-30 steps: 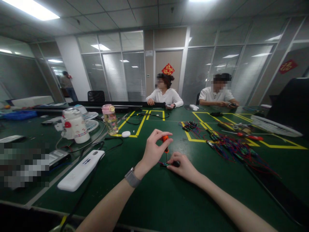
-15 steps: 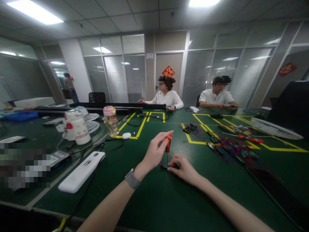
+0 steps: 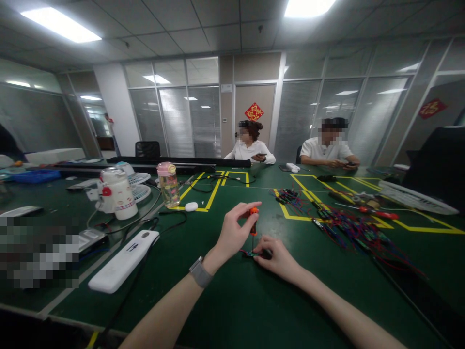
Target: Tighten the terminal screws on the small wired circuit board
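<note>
**Tiny screwdriver standing on a little board, green mat**

Left hand (image 3: 234, 232) has its fingertips pinched around the orange handle of a small screwdriver (image 3: 253, 220). Handle is short, smooth plastic, rounded; below the fingers a thin metal shaft runs straight down. So the long axis is pretty much upright, tip pointing down onto a small board (image 3: 250, 253) that sits just under the left fingertips. There's a grey watch (image 3: 200, 272) on that wrist.

Right hand (image 3: 276, 254) lies flat-ish on the table (image 3: 232, 310), fingers curled and pressing the board's right end, where something dark sits under them; can't tell what exactly. Board is flat, small, dark with bits of red and blue wire coming off it.

Table top is a matte dark green mat with yellow tape lines. Past the right fingers, further out and to the right, a messy pile of wires (image 3: 348, 228), red, blue and black, plus a red-handled screwdriver (image 3: 378, 212). Out left of the left fingers: a white oblong device (image 3: 123, 261), glossy plastic, a black cable looping over it, a clear bottle (image 3: 168, 184) with a pink lid, and a white jug (image 3: 118, 194). Nothing sits between the hands and the board.

Two people in white shirts sit at the far side.
</note>
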`<state>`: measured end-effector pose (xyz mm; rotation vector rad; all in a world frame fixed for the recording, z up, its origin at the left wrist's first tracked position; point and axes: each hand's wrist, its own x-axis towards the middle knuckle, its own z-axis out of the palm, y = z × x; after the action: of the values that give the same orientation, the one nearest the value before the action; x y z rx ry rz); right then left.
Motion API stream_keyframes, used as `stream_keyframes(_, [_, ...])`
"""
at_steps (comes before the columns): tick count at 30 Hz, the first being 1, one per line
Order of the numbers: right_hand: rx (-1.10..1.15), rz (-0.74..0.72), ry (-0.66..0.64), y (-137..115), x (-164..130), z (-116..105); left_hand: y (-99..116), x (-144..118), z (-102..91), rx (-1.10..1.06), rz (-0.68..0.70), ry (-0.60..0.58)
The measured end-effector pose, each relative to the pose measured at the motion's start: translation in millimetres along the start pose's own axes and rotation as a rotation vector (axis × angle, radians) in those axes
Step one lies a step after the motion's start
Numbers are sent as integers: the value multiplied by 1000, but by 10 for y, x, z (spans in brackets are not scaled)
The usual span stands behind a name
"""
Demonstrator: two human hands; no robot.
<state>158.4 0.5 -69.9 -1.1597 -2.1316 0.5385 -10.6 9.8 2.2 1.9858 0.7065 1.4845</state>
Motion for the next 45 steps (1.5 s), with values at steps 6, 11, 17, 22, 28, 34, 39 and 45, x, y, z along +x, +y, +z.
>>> stream_keyframes(6, [-8,-15,2,49,6,23,27,12,-8,58,2,26])
stream_keyframes(11, [-6,-9,0,40,8,19,54,9,1,-20,9,6])
stream_keyframes(17, [-8,-5,2,31,6,12,80,0,-5,90,35,16])
stream_keyframes(22, [-2,-4,1,33,7,6,59,-5,10,-33,3,-43])
stream_keyframes(28, [-5,-7,-9,44,3,5,34,6,-9,39,-19,30])
stream_keyframes(34, [-12,-9,-9,54,9,12,41,15,-3,-45,-26,-10])
stream_keyframes(39, [-2,-12,-6,57,11,21,44,0,22,22,-6,9])
stream_keyframes(45, [0,-5,-8,33,5,12,40,-4,14,5,16,13])
